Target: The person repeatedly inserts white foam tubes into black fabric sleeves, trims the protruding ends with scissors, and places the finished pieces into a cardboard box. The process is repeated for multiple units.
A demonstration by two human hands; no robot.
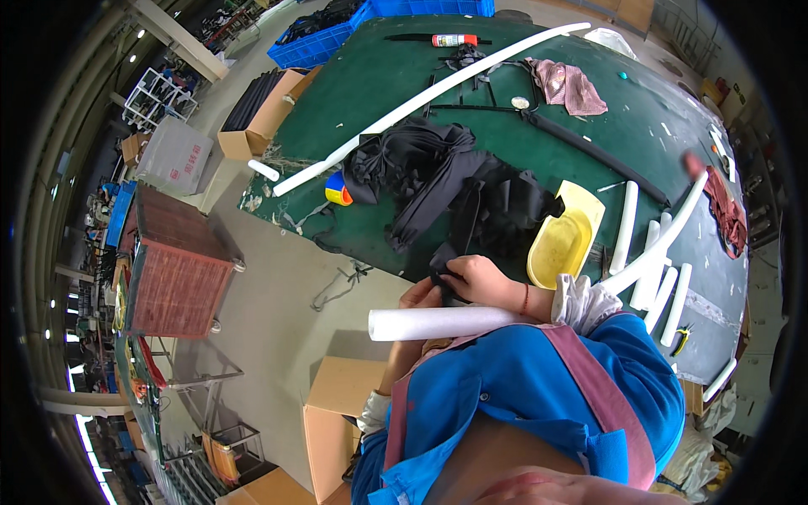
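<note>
Close to my body at the table's near edge, both hands pinch the edge of a piece of black fabric (443, 255). My left hand (419, 295) has its fingers closed on it from the left. From the right, my right hand (478, 279) grips it with thumb and bent fingers; a thin red bracelet circles that wrist. The cloth runs back into a crumpled heap of black fabric (429, 172) on the table. A white foam tube (433, 323) lies across my front, tucked by my right forearm. Beside that forearm sits a yellow plastic tray (562, 240).
A long white foam tube (438, 93) crosses the green table (337, 101). Short foam tubes (652, 273) and yellow-handled pliers (682, 338) lie at right. Farther back are a spray can (454, 40) and a checked cloth (571, 87). A cardboard box (337, 412) stands at lower left.
</note>
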